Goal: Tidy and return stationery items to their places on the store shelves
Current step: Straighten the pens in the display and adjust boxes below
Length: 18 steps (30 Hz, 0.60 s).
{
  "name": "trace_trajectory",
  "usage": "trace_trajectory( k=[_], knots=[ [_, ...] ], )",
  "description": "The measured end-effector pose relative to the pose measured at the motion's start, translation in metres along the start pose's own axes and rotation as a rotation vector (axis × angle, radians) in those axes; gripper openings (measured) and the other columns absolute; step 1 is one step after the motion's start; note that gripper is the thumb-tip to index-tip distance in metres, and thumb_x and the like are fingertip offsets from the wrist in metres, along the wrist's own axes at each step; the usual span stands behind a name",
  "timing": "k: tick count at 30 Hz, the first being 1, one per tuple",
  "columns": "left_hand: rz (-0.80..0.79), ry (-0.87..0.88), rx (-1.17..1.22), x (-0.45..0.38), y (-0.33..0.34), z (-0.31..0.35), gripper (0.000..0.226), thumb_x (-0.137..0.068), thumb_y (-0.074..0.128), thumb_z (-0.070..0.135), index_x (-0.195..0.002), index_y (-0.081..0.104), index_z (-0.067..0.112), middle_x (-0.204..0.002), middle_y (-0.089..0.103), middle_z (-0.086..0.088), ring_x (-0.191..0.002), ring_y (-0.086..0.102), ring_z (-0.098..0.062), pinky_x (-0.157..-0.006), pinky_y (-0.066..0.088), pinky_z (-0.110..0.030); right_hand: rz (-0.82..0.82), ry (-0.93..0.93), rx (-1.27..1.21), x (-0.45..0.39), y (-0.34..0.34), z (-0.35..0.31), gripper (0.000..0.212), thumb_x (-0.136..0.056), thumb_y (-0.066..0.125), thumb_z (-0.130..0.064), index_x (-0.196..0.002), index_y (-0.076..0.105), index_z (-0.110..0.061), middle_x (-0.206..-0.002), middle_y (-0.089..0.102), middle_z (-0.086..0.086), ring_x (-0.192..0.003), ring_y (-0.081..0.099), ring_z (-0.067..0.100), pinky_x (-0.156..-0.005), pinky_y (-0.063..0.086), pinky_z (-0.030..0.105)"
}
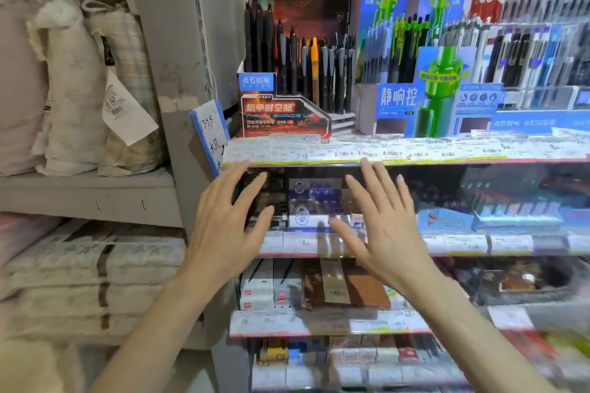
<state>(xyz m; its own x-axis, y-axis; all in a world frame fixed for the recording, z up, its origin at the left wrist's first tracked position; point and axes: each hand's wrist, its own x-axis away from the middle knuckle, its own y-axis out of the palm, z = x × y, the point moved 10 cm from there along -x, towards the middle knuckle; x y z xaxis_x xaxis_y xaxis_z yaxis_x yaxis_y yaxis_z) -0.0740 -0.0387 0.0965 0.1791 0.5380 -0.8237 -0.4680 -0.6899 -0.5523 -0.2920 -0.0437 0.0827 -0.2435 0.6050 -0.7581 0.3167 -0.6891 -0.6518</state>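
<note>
My left hand (226, 220) and my right hand (380, 223) are both raised with fingers spread, holding nothing, in front of the second shelf. Between them on that shelf sits a blue and white box of stationery (314, 204). Directly above, on the top shelf (383, 153), stands a red and black pen display (287, 112) full of dark pens with one orange pen (315, 67). To its right stands a blue and green pen display (424, 80). Below the hands lie brown boxes (348, 287) and white pen boxes (265, 287).
A grey shelving unit (95, 191) on the left carries wrapped pillows and folded bedding. A blue-edged handwritten sign (210, 134) leans at the top shelf's left end. Price labels run along every shelf edge. More pen racks (526, 51) fill the right side.
</note>
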Motion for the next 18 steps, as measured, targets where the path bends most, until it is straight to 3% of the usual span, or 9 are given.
trace_trajectory(
  k=[7,12,18],
  knots=[
    [-0.011,-0.252,0.123,0.08,0.025,-0.018,0.05,-0.092,0.055,0.033,-0.139,0.051,0.017,-0.149,0.041,-0.004,-0.135,0.04,-0.024,-0.111,0.035,-0.042,-0.086,0.231,-0.08,0.078,0.046,0.015,0.069,-0.096,0.041,-0.059,-0.146,0.042,-0.012,-0.161,0.028,0.015,-0.149,0.025,0.033,-0.119,0.023,0.053],
    [-0.097,-0.475,0.16,0.104,0.048,-0.048,0.052,-0.096,0.055,0.036,-0.145,0.04,0.027,-0.151,0.035,0.0,-0.138,0.034,-0.018,-0.112,0.031,-0.037,-0.148,0.394,-0.166,0.086,0.073,0.013,0.067,-0.096,0.047,-0.057,-0.147,0.037,-0.016,-0.157,0.034,0.011,-0.145,0.03,0.028,-0.112,0.034,0.049],
    [-0.14,-0.446,0.02,0.087,0.043,-0.091,0.056,-0.096,0.055,0.035,-0.148,0.038,0.021,-0.154,0.03,-0.01,-0.141,0.03,-0.028,-0.112,0.033,-0.046,-0.155,0.367,-0.156,0.045,0.082,0.003,0.064,-0.095,0.049,-0.055,-0.144,0.043,-0.013,-0.144,0.048,0.013,-0.133,0.043,0.03,-0.106,0.04,0.045]
  ],
)
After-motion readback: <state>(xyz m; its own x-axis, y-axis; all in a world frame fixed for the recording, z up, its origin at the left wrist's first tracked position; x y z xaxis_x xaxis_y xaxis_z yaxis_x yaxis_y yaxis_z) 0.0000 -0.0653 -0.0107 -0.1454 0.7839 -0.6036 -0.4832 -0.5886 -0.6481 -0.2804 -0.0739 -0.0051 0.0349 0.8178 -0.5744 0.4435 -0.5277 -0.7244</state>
